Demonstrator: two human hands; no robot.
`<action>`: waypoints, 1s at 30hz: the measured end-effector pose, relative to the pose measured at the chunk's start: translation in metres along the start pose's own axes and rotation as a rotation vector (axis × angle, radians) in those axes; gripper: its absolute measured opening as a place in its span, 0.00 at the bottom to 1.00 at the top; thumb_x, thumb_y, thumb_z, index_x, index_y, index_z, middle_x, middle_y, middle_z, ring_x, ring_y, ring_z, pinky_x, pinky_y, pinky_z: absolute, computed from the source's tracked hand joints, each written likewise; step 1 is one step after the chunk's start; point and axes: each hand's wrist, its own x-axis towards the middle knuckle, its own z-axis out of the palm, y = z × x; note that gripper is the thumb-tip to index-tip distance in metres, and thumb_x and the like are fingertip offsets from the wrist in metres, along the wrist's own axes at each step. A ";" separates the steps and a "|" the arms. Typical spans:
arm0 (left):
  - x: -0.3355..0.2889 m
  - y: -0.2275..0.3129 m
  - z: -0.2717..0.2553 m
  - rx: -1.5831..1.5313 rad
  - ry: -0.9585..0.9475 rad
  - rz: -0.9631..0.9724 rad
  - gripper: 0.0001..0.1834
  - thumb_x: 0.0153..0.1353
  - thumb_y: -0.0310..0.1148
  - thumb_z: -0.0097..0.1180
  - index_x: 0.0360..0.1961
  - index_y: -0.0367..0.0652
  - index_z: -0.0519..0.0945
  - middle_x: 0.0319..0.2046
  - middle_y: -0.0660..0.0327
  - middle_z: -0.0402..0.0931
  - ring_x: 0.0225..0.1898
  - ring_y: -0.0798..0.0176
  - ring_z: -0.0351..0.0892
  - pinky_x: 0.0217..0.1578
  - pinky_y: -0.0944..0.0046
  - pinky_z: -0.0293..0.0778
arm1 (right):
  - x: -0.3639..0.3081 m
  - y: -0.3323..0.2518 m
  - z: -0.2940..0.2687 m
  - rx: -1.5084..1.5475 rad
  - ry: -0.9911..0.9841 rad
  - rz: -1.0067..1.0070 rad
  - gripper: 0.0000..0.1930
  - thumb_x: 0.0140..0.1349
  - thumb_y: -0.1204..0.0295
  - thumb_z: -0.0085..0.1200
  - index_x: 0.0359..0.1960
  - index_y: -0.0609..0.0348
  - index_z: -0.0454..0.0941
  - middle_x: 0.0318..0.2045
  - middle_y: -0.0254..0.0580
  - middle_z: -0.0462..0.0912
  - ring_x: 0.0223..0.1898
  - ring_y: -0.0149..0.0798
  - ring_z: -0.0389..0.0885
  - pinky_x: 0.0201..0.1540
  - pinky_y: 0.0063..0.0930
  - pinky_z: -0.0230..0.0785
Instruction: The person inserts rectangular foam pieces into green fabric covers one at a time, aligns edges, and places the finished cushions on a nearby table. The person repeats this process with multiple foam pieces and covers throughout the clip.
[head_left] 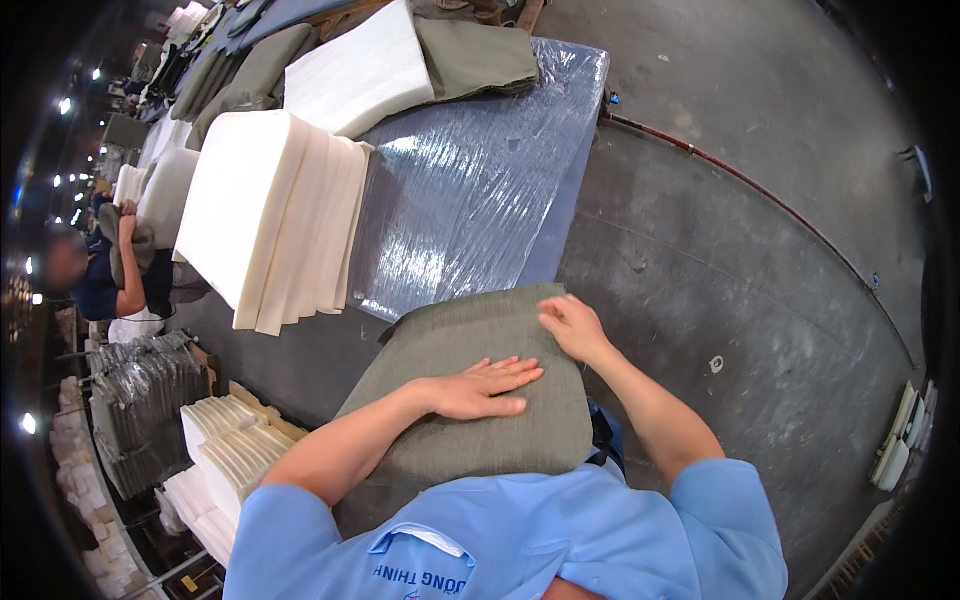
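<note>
We see the left hand flat, fingers slightly spread, on the grey-green cushion beneath them; the right hand's fingers curl at its corner, pinching or not we cannot tell; behind them, forearms slant inward.

Dark blue lettering, on a light blue shirt's chest, beside a pocket opening
</note>
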 end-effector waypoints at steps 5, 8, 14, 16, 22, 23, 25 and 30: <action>0.050 -0.050 -0.002 0.042 0.227 -0.183 0.40 0.77 0.61 0.31 0.80 0.49 0.51 0.80 0.53 0.45 0.81 0.45 0.39 0.77 0.37 0.40 | 0.073 -0.008 0.039 -0.664 0.015 0.075 0.17 0.63 0.64 0.64 0.52 0.53 0.80 0.49 0.50 0.78 0.58 0.49 0.76 0.61 0.49 0.67; 0.066 -0.082 -0.007 -0.001 0.561 -0.327 0.39 0.71 0.51 0.51 0.76 0.42 0.60 0.75 0.44 0.56 0.77 0.42 0.51 0.73 0.36 0.51 | 0.089 -0.012 0.045 -0.821 -0.212 0.039 0.15 0.64 0.65 0.61 0.50 0.52 0.78 0.47 0.48 0.78 0.61 0.48 0.72 0.59 0.49 0.67; 0.094 -0.113 -0.024 0.390 0.872 -0.470 0.34 0.58 0.40 0.69 0.64 0.41 0.73 0.67 0.45 0.65 0.70 0.41 0.62 0.67 0.39 0.59 | 0.086 0.005 0.047 -0.328 -0.098 -0.108 0.07 0.69 0.69 0.55 0.43 0.55 0.72 0.37 0.53 0.84 0.48 0.58 0.82 0.48 0.52 0.69; 0.100 -0.123 -0.027 0.410 0.822 -0.495 0.19 0.61 0.39 0.65 0.50 0.43 0.79 0.57 0.47 0.74 0.63 0.44 0.71 0.60 0.42 0.65 | 0.085 0.006 0.051 -0.273 -0.083 -0.083 0.09 0.69 0.67 0.55 0.42 0.57 0.71 0.38 0.56 0.84 0.44 0.62 0.83 0.47 0.53 0.69; 0.108 -0.147 -0.032 0.330 0.873 -0.430 0.08 0.65 0.32 0.54 0.43 0.42 0.75 0.40 0.47 0.84 0.46 0.41 0.83 0.49 0.42 0.73 | 0.085 -0.008 0.059 -0.461 -0.279 0.089 0.18 0.69 0.61 0.55 0.53 0.60 0.74 0.45 0.57 0.86 0.52 0.60 0.83 0.55 0.52 0.71; 0.109 -0.150 -0.031 0.311 0.894 -0.430 0.07 0.65 0.31 0.52 0.42 0.42 0.74 0.38 0.47 0.84 0.44 0.40 0.84 0.47 0.41 0.75 | 0.087 -0.016 0.062 -0.532 -0.321 0.110 0.20 0.69 0.60 0.55 0.55 0.61 0.75 0.47 0.57 0.86 0.53 0.59 0.83 0.57 0.51 0.72; 0.114 -0.153 -0.033 0.312 0.908 -0.449 0.07 0.65 0.28 0.48 0.43 0.41 0.72 0.37 0.44 0.84 0.42 0.39 0.85 0.44 0.41 0.77 | 0.104 -0.027 0.065 -0.572 -0.413 0.361 0.21 0.70 0.62 0.51 0.57 0.63 0.79 0.54 0.57 0.84 0.60 0.57 0.80 0.63 0.49 0.69; 0.122 -0.166 -0.032 0.308 0.924 -0.472 0.07 0.65 0.29 0.47 0.43 0.40 0.69 0.34 0.42 0.85 0.38 0.37 0.86 0.40 0.41 0.79 | 0.094 -0.019 0.094 -0.619 -0.130 0.314 0.15 0.70 0.67 0.47 0.47 0.62 0.82 0.49 0.57 0.85 0.54 0.60 0.82 0.58 0.53 0.70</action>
